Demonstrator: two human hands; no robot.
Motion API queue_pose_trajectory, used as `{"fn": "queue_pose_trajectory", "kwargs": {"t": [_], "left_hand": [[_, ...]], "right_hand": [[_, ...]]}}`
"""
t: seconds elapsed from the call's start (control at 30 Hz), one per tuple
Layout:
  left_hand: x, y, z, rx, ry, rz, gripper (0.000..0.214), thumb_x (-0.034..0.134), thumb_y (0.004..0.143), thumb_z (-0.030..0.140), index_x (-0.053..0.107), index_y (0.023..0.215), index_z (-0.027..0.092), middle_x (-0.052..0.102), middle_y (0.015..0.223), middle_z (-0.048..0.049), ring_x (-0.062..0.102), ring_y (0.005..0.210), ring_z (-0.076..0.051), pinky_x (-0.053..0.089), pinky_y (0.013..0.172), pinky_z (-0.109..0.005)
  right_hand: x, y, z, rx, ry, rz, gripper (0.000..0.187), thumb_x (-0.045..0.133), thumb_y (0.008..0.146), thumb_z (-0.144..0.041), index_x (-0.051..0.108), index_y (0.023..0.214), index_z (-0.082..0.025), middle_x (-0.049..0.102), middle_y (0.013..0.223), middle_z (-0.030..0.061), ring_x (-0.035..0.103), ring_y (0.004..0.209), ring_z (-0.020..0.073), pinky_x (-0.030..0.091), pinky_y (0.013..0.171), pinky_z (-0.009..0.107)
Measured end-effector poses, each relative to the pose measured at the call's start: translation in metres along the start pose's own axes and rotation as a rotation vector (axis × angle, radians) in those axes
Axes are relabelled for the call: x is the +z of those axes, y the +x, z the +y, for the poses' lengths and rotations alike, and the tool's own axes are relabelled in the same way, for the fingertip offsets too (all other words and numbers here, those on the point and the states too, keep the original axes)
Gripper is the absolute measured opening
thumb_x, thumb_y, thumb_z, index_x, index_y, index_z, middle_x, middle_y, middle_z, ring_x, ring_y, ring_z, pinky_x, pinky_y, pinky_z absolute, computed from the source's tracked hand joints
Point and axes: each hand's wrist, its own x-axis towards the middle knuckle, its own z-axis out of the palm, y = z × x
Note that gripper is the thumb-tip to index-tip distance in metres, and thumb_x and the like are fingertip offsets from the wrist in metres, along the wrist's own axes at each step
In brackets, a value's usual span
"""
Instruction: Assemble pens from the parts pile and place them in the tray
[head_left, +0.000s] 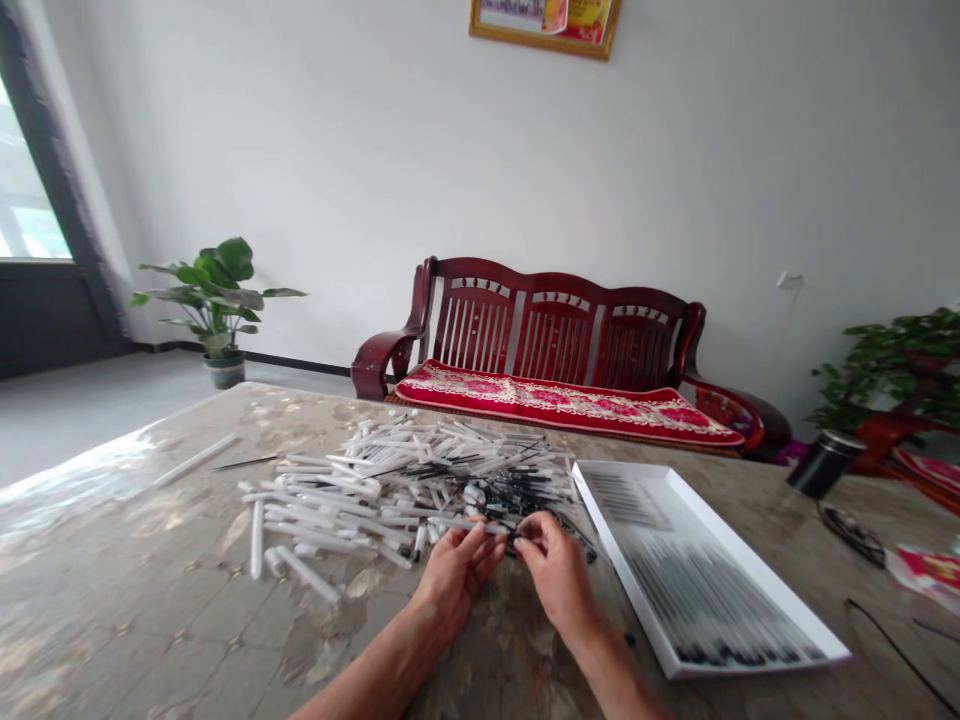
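Observation:
My left hand (463,568) is closed around a slim white pen barrel (491,528), which lies almost level across its fingers and points toward my other hand. Close to the barrel's right end, the fingertips of my right hand (556,572) pinch a small black piece (516,537), mostly hidden by the fingers. Just beyond both hands spreads a loose heap of white pen barrels (330,515). Black slender pen parts (517,495) are mixed into its right side. A white shallow box (651,610) stands right of my right hand, with rows of dark-tipped pens (712,595) inside.
The patterned table (225,660) reaches under everything. One white barrel (196,460) and a thin dark rod (246,463) lie apart at left. A black cylinder (827,463), a cable (851,535) and a red packet (930,575) are at right. Behind stands a wooden bench (555,330).

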Motion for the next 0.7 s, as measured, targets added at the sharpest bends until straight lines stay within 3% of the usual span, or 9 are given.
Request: {"fn": "queue_pose_trajectory", "kwargs": {"t": [0.27, 0.43, 0.7], "left_hand": [[-0.0011, -0.0002, -0.005, 0.028, 0.059, -0.017, 0.013, 0.072, 0.078, 0.008, 0.061, 0.083, 0.015, 0.074, 0.076, -0.0055, 0.074, 0.069, -0.016, 0.061, 0.069, -0.025], [-0.0027, 0.0004, -0.0073, 0.054, 0.075, -0.035, 0.018, 0.077, 0.073, 0.011, 0.063, 0.082, 0.016, 0.074, 0.075, -0.0039, 0.073, 0.068, -0.015, 0.061, 0.069, -0.026], [-0.0023, -0.0024, -0.0057, 0.103, 0.143, -0.068, 0.032, 0.087, 0.061, 0.026, 0.065, 0.081, 0.015, 0.073, 0.073, -0.003, 0.07, 0.066, -0.015, 0.058, 0.063, -0.025]], "right_hand": [[0.0004, -0.0014, -0.0065, -0.073, -0.09, 0.058, 0.007, 0.058, 0.079, -0.018, 0.059, 0.084, -0.022, 0.07, 0.075, 0.0014, 0.068, 0.068, 0.018, 0.052, 0.062, 0.025], [0.0015, -0.0028, -0.0021, -0.219, -0.241, 0.082, 0.014, 0.055, 0.08, -0.011, 0.06, 0.086, -0.023, 0.07, 0.079, 0.0019, 0.068, 0.073, 0.0178, 0.052, 0.066, 0.025], [-0.0007, -0.0039, -0.0076, -0.353, -0.259, 0.032, 0.023, 0.045, 0.09, -0.015, 0.062, 0.104, -0.023, 0.072, 0.094, 0.0057, 0.069, 0.086, 0.0183, 0.054, 0.076, 0.027]]}}
